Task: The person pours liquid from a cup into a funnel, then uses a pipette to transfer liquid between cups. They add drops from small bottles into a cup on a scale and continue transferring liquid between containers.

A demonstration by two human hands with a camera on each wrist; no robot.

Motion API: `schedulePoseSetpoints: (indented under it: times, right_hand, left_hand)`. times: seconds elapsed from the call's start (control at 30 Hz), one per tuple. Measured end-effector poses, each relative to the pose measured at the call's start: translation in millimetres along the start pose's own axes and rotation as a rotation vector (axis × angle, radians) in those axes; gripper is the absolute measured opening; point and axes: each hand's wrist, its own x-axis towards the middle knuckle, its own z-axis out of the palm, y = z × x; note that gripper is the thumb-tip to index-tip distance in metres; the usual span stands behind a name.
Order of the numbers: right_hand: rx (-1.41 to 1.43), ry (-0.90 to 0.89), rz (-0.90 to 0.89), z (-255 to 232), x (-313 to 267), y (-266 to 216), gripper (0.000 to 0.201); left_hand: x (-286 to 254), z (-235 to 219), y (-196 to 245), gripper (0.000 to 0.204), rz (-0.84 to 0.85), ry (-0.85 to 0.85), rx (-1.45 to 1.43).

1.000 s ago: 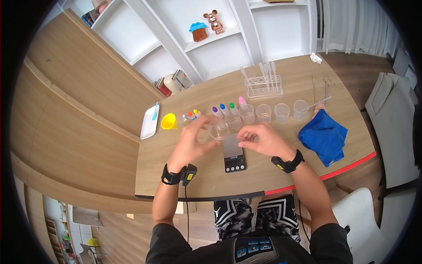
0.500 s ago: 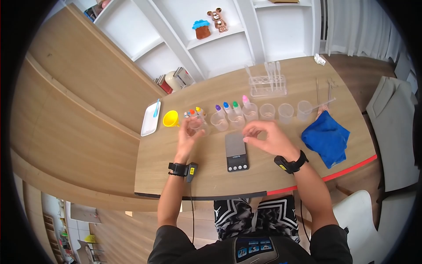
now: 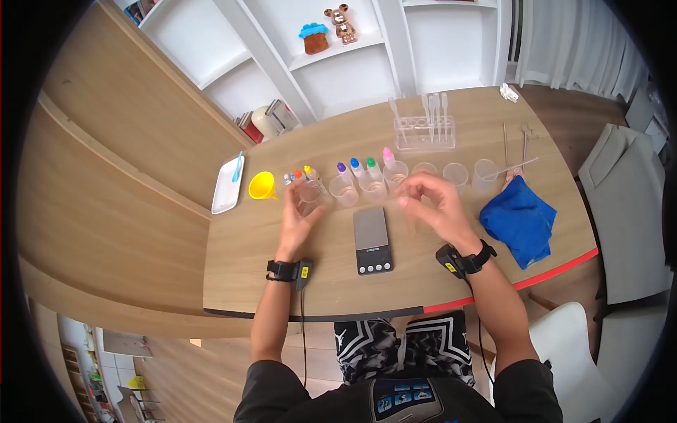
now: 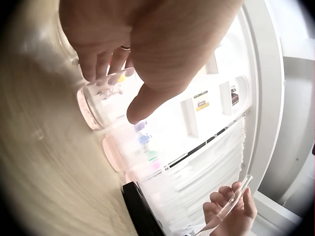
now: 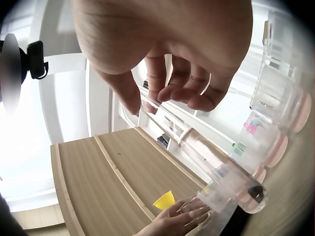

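At the left of the row of clear cups, my left hand (image 3: 300, 215) curls round a clear cup (image 3: 312, 197). In the left wrist view its fingers lie behind the cup (image 4: 110, 98), thumb on the near side. My right hand (image 3: 441, 208) is raised to the right of a black scale (image 3: 371, 229) with a bare grey plate. Its thumb and fingers pinch the thin upper part of a clear tube (image 5: 211, 160), seen tilted in the right wrist view, with a dark spot near its rounded end.
Behind the scale stand other clear cups (image 3: 344, 192) and colour-capped bottles (image 3: 356, 168). A tube rack (image 3: 425, 134) is at the back. A yellow funnel (image 3: 261, 185) and white tray (image 3: 227, 187) lie left; a blue cloth (image 3: 520, 222) lies right.
My left hand has carried the cup leftwards from above the scale to the left end of the cup row. My right hand has lifted slightly and moved away from the scale.
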Motion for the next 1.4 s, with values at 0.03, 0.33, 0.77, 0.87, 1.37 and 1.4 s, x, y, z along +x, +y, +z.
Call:
schedulePoseSetpoints:
  times: [0.03, 0.33, 0.77, 0.87, 1.37, 1.4]
  right_hand:
    - [0.014, 0.006, 0.019, -0.3, -0.1, 0.2, 0.013]
    - [0.087, -0.053, 0.036, 1.4, -4.3, -11.1, 0.011]
    - [0.079, -0.400, 0.183, 12.7, -11.3, -21.9, 0.023]
    - [0.110, -0.394, 0.181, 19.7, -8.3, -24.3, 0.033]
    - [-0.246, 0.596, -0.197, -81.1, -20.4, -88.5, 0.023]
    - [-0.313, 0.664, -0.182, -99.6, -23.1, -95.9, 0.024]
  left_hand:
    - [-3.9, -0.8, 3.9, 0.070, 0.031, 0.021, 0.060]
    - [-52.0, 18.3, 65.1, 0.054, 0.232, -0.092, 0.114]
    - [-48.5, 63.2, 54.1, 0.025, 0.015, -0.763, -0.400]
    - [-53.4, 57.8, 51.2, 0.021, -0.012, -0.741, -0.402]
    - [-38.3, 53.0, 22.2, 0.024, -0.104, -0.482, -0.751]
    - [-38.7, 51.7, 24.1, 0.023, -0.122, -0.471, -0.747]
